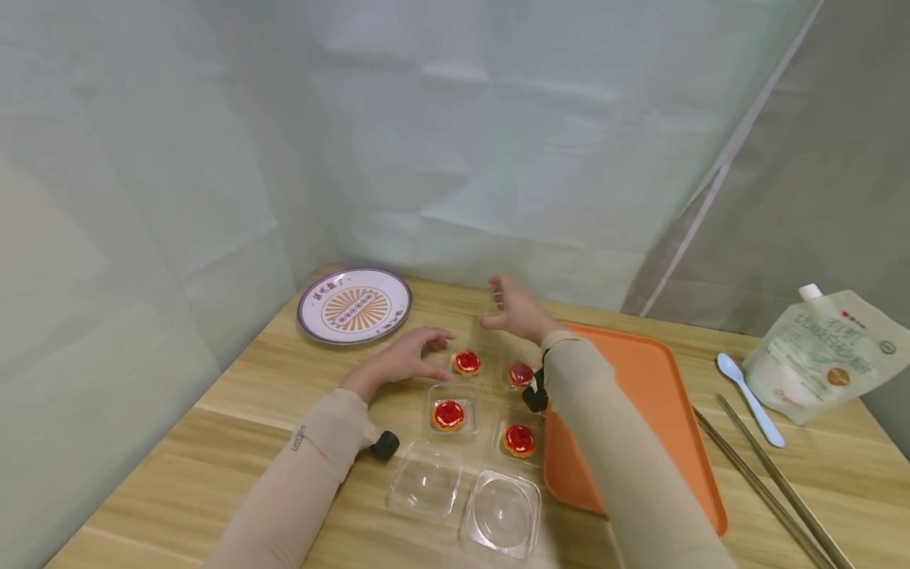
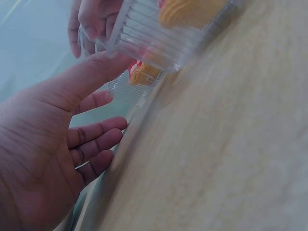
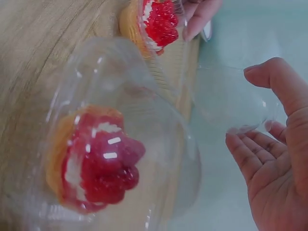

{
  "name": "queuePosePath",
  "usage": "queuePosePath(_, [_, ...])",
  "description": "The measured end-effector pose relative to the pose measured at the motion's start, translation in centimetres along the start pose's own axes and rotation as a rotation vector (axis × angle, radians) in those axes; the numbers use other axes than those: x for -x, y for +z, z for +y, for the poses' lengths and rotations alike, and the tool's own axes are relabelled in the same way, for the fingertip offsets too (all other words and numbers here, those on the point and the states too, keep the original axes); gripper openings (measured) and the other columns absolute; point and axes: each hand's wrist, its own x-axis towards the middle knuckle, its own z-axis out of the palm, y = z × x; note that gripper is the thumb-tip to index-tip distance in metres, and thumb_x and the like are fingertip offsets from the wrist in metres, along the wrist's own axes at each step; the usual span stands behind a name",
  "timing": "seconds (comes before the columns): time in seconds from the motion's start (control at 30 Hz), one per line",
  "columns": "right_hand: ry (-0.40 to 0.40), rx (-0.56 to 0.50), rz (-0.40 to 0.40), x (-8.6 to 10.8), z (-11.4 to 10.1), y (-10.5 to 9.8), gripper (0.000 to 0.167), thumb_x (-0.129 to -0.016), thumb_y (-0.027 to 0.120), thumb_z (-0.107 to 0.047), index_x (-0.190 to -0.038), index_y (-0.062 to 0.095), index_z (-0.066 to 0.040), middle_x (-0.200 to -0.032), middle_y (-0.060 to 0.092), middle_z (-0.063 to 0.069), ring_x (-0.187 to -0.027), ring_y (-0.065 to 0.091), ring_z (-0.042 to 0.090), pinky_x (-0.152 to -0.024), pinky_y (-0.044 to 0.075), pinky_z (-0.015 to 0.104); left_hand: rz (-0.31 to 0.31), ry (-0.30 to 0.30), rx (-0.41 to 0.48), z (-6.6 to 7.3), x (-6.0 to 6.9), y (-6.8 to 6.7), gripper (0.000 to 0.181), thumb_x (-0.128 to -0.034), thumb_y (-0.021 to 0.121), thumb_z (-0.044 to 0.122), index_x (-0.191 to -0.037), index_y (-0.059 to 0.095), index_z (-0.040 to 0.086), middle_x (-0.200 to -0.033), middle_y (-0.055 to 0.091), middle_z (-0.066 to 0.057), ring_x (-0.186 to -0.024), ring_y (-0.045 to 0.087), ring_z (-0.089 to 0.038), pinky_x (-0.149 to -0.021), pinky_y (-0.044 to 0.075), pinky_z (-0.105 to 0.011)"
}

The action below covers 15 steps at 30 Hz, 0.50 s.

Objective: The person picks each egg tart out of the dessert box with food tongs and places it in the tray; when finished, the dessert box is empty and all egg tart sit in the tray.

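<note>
Head view, with both wrist views: two bare hands at work among boxed tarts, places given relative to the orange tray (image 1: 654, 387). Left of the tray stand four red-topped tarts in clear plastic boxes: the far-left tart (image 1: 467, 363), the near-left tart (image 1: 449, 415), the near-right tart (image 1: 519, 441) and the far-right tart (image 1: 520, 374), the last apparently domed over.

Just beyond the tray's far left corner, the right hand (image 1: 522, 312) pinches a clear lid (image 3: 231, 101) by opposite edges between thumb and fingertips, probably so that the thin plastic is not crushed. Farther left of the tray, the left hand (image 1: 405, 356) reaches around the far-left tart's box, its thumb and fingers spread apart; whether they press the box cannot be told. The position would suit steadying so light a box.

Left of the tray's near end lie two loose covers (image 1: 502, 514), presumably set there to leave the tarts accessible. A patterned plate (image 1: 355, 308) rests far to the tray's left; chopsticks (image 1: 782, 478), a blue spoon (image 1: 750, 399) and a spouted pouch (image 1: 817, 356) occupy its right.
</note>
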Motion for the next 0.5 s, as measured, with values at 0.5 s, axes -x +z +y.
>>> queuePosePath(0.5, [0.110, 0.098, -0.068, -0.28, 1.05, 1.02, 0.076, -0.084, 0.073, -0.020, -0.142, 0.031, 0.006, -0.143, 0.044, 0.026, -0.130, 0.047, 0.039, -0.109, 0.041, 0.046, 0.022, 0.027, 0.013, -0.45, -0.28, 0.35, 0.070, -0.0763, 0.081, 0.027, -0.135, 0.050, 0.006, -0.130, 0.057, -0.017, -0.121, 0.054, -0.031, -0.108, 0.042, -0.045])
